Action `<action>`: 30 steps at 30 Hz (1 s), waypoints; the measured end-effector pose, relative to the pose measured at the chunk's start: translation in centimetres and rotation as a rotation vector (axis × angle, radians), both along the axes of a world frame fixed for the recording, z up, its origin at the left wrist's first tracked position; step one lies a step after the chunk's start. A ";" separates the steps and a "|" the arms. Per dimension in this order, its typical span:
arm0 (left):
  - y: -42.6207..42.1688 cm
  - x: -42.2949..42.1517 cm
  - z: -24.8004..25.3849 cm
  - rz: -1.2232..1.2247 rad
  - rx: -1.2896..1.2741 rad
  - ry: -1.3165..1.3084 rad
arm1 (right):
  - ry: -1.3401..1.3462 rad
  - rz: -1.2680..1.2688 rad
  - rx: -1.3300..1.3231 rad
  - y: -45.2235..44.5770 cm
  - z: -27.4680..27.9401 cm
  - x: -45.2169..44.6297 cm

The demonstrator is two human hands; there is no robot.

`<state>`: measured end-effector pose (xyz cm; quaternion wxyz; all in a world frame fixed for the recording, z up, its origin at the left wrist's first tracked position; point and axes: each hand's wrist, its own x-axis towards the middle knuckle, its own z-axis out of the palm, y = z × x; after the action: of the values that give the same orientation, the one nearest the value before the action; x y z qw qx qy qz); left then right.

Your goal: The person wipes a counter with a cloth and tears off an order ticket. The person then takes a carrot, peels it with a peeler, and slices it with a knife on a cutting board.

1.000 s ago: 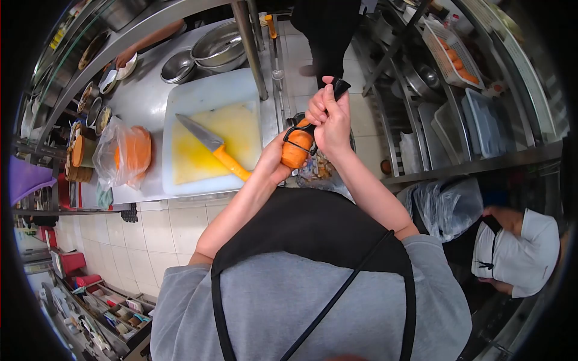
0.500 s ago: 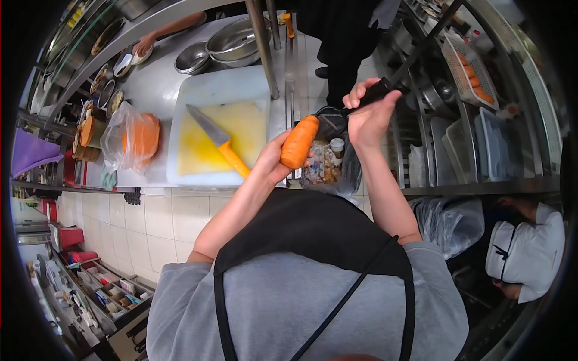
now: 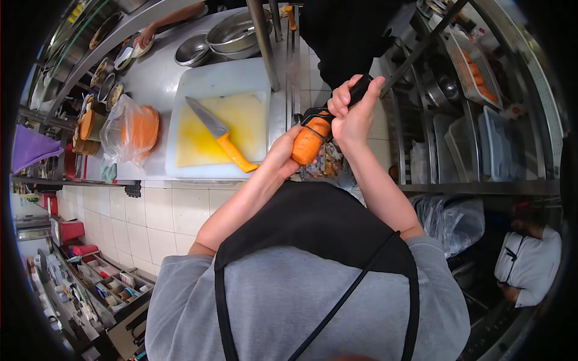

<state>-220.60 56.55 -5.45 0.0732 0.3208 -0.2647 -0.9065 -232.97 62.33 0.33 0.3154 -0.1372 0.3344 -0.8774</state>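
My left hand [image 3: 282, 154] is wrapped round the lower part of a thick orange carrot [image 3: 307, 146], held tilted in front of my apron. In my right hand [image 3: 357, 114] is the black handle of a peeler [image 3: 361, 88]. The peeler's head lies across the upper part of the carrot. Below the carrot, a bin [image 3: 331, 163] with scraps and a plastic liner shows in part. To the left, a knife with a yellow handle [image 3: 235, 153] rests on a yellow-stained white cutting board [image 3: 186, 84].
A plastic bag with something orange [image 3: 139, 133] stands left of the board. Metal bowls [image 3: 232, 36] sit behind it. At the right is a rack with a basket of carrots [image 3: 475, 72]. One person stands ahead, another at lower right; someone's hand [image 3: 144, 39] reaches in at upper left.
The peeler has come down and left onto the carrot with my right hand. My left hand and the carrot have shifted slightly right. The person ahead has moved.
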 end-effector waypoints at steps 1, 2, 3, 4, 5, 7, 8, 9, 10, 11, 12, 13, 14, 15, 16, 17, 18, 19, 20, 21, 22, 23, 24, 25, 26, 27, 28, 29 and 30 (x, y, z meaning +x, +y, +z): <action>-0.2 0.0 -0.4 -0.017 -0.002 0.018 | -0.001 0.001 0.000 -0.1 -0.1 0.0; -0.3 0.0 -0.9 -0.035 -0.003 0.035 | -0.006 0.007 -0.004 -0.2 -0.3 0.0; -0.2 0.1 -1.1 -0.033 -0.001 0.035 | -0.010 0.013 -0.006 -0.3 -0.5 0.0; -0.3 0.0 -1.3 -0.056 0.004 0.045 | 0.028 -0.031 0.003 -0.5 -1.1 -0.5; -0.5 0.1 -1.5 -0.070 0.004 0.055 | 0.066 -0.068 0.008 -0.7 -1.7 -1.1; -0.5 0.9 -2.2 -0.080 0.035 0.097 | 0.110 -0.083 -0.012 -0.7 -2.3 -3.3; -0.4 1.3 -1.1 -0.074 0.017 0.069 | 0.037 -0.098 0.009 -0.4 -2.3 -4.0; -0.5 1.7 -0.7 -0.062 0.009 0.100 | 0.066 -0.107 0.023 0.0 -2.2 -4.5; -0.9 1.8 -0.9 -0.049 0.020 0.113 | 0.064 -0.099 0.035 0.4 -2.2 -4.8; -1.3 1.9 -1.4 -0.042 0.036 0.127 | 0.048 -0.140 0.008 0.2 -1.2 -4.3; -1.5 2.1 -1.8 -0.015 0.030 0.129 | 0.062 -0.099 0.016 0.5 -1.3 -4.7; -1.6 2.1 -2.1 -0.022 0.068 0.149 | 0.080 -0.066 0.023 0.7 -1.1 -4.9; -1.8 2.1 -2.1 -0.035 0.106 0.168 | 0.075 -0.041 0.004 0.8 -0.8 -4.7; -1.8 2.1 -1.9 -0.024 0.099 0.172 | 0.071 -0.017 -0.013 0.9 -0.1 -4.3; -1.5 2.2 -1.6 -0.042 0.143 0.173 | 0.106 -0.002 -0.075 0.9 0.3 -3.9; -1.3 2.3 -1.5 -0.062 0.188 0.172 | 0.106 0.004 -0.079 0.7 1.0 -3.1; -1.2 2.3 -1.7 -0.079 0.199 0.172 | 0.245 -0.078 -0.017 0.5 2.1 -2.0; -1.1 2.4 -1.6 -0.076 0.198 0.171 | 0.384 -0.160 0.045 0.3 2.7 -1.1; -1.0 2.3 -1.5 -0.062 0.181 0.166 | 0.422 -0.123 0.009 0.3 2.9 -0.7; -0.8 2.3 -1.4 -0.049 0.168 0.161 | 0.422 -0.122 0.012 0.1 2.8 -0.2; -0.8 2.4 -1.3 -0.052 0.174 0.162 | 0.408 -0.078 -0.093 -0.2 2.8 0.3; -0.9 2.6 -1.1 -0.050 0.169 0.208 | 0.394 -0.037 -0.196 -0.4 2.6 0.8; -1.0 2.6 -0.9 -0.053 0.167 0.255 | 0.362 -0.024 -0.219 -0.7 2.3 1.3; -1.0 2.7 -0.6 -0.071 0.179 0.258 | 0.411 -0.049 -0.237 -1.2 1.7 1.6; -1.2 2.9 -0.2 -0.047 0.177 0.276 | 0.434 -0.037 -0.202 -1.4 0.9 1.5; -1.2 3.1 0.0 -0.024 0.178 0.292 | 0.455 -0.025 -0.164 -1.1 0.2 1.3; -1.4 3.3 0.0 -0.045 0.195 0.292 | 0.528 -0.037 -0.038 -0.4 0.2 1.3; -1.7 3.4 0.0 -0.034 0.177 0.268 | 0.599 -0.046 0.088 0.2 0.3 1.1; -1.8 3.4 0.1 -0.022 0.154 0.243 | 0.685 -0.028 0.206 0.7 0.2 0.9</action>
<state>-217.20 54.78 -5.39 0.0697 0.2102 -0.1869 -0.9571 -232.09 63.04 0.49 0.1850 -0.3865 0.5093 -0.7463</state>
